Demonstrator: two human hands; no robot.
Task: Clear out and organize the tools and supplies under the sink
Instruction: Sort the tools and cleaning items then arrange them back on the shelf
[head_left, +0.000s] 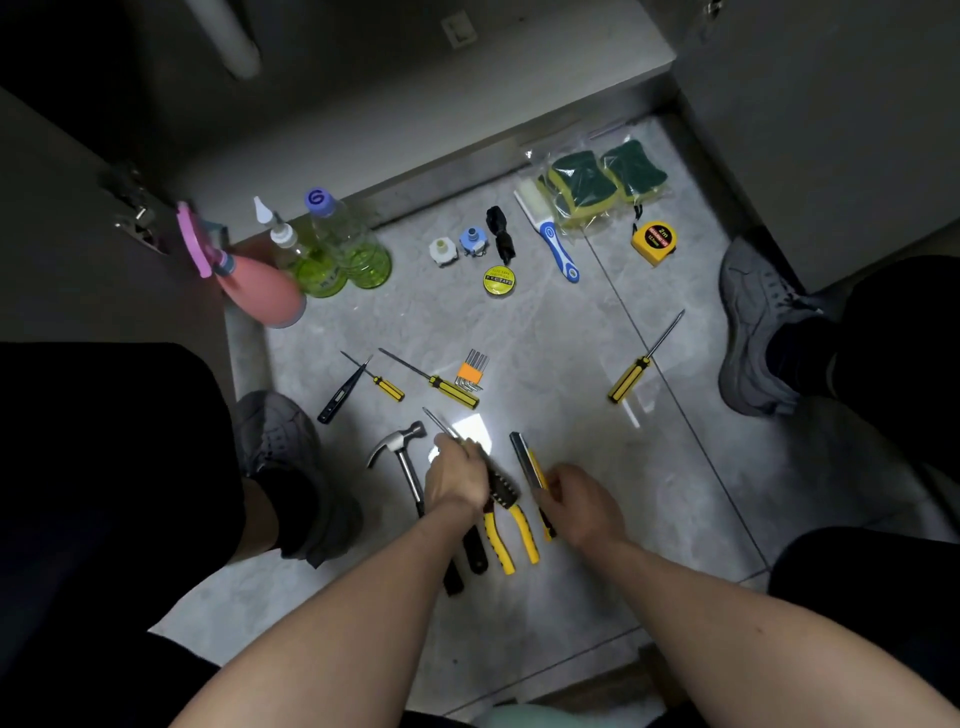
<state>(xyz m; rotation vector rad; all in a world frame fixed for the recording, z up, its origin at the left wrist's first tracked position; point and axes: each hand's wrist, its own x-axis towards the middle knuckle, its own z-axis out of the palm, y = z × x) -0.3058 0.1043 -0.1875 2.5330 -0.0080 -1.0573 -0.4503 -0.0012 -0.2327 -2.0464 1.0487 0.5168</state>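
Note:
Tools lie spread on the grey tiled floor (545, 338) in front of the open sink cabinet. My left hand (457, 480) grips a long screwdriver (441, 423) whose shaft points up-left; its black handle runs under my wrist. My right hand (582, 501) pinches a yellow utility knife (527, 460). Between the hands lie yellow-handled pliers (514, 535). A hammer (400, 452) rests just left of my left hand. Further up are small yellow screwdrivers (452, 387), a black tester pen (340, 395) and an orange hex key set (472, 371).
Near the cabinet stand a pink spray bottle (265, 293) and green bottles (343, 254). Tape roll (498, 280), two small fittings (457, 247), blue brush (556, 234), bagged sponges (597, 187), tape measure (653, 241) and another screwdriver (641, 364) lie beyond. My shoes (753, 332) flank the floor.

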